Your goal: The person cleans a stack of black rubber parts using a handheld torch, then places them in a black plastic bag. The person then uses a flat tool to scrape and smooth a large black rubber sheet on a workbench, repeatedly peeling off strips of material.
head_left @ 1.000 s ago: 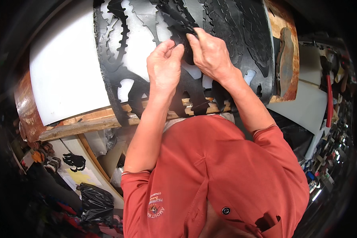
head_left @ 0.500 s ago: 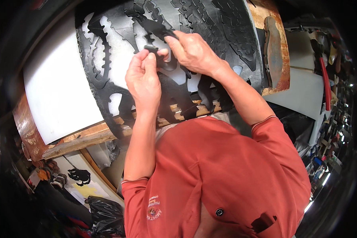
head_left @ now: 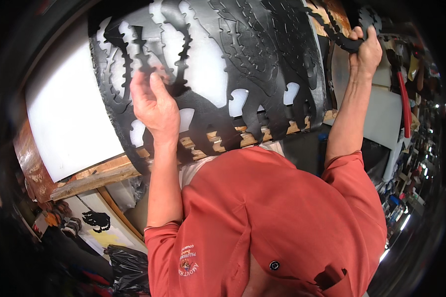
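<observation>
A large black sheet (head_left: 198, 116) of leather-like material, cut into curved shapes with notched edges, lies over the bench. My left hand (head_left: 156, 109) is above its left part, with thumb and fingertips at the lower end of a narrow notched black strip (head_left: 141, 47). The fingers are slightly blurred, and the strip appears pinched between them. Out past the sheet's right edge, my right hand (head_left: 366, 54) is closed round a curved black notched piece (head_left: 349, 44). A greyer notched part (head_left: 369, 19) shows above its fingers; whether it belongs to the same piece I cannot tell.
A white board (head_left: 69, 109) shows at the left, under the sheet. The bench has a rough wooden front edge (head_left: 99, 180). Red-handled pliers or cutters (head_left: 405, 104) hang at the right. Below left are a black plastic bag (head_left: 129, 267) and a dark cut-out (head_left: 96, 221).
My hands have separated. The right has swung far right with the curved notched piece, and the left has shifted left over the sheet. The white gap in the sheet's middle is now exposed.
</observation>
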### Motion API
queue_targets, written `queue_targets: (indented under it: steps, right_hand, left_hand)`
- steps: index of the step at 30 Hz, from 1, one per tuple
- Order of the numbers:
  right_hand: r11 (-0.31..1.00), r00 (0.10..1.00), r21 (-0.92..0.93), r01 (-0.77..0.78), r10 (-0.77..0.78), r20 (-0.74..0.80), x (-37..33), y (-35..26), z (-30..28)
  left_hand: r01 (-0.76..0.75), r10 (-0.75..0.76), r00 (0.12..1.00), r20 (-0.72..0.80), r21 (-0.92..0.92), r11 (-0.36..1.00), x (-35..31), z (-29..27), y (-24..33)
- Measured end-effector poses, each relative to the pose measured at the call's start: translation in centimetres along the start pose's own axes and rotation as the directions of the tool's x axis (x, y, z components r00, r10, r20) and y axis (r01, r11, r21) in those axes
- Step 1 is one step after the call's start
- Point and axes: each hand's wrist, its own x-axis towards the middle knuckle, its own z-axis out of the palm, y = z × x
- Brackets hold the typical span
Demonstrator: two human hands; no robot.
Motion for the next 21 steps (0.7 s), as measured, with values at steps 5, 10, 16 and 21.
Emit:
queue_targets:
  steps: [5, 10, 16, 21]
  right_hand:
    - [0.414, 0.869, -0.768, 0.489, -0.156, 0.469, -10.0, 2.5, 5.1]
    - [0.340, 0.654, -0.594, 0.729, -0.087, 0.752, -17.3, 6.1, 7.9]
    - [0.305, 0.563, -0.495, 0.814, -0.205, 0.800, -17.6, 7.3, 7.5]
    - [0.285, 0.522, -0.454, 0.844, -0.245, 0.817, -17.8, 7.6, 7.5]
  left_hand:
    - [-0.366, 0.321, 0.915, 0.245, 0.167, 0.915, -3.3, 1.2, 3.0]
    - [0.161, -0.126, 0.918, 0.376, -0.062, 0.985, -4.8, 4.1, 6.2]
    - [-0.426, 0.181, 0.705, 0.685, 0.206, 0.881, -6.4, 3.7, 8.3]
    - [-0.527, 0.192, 0.683, 0.705, 0.292, 0.798, -8.2, 6.3, 5.0]
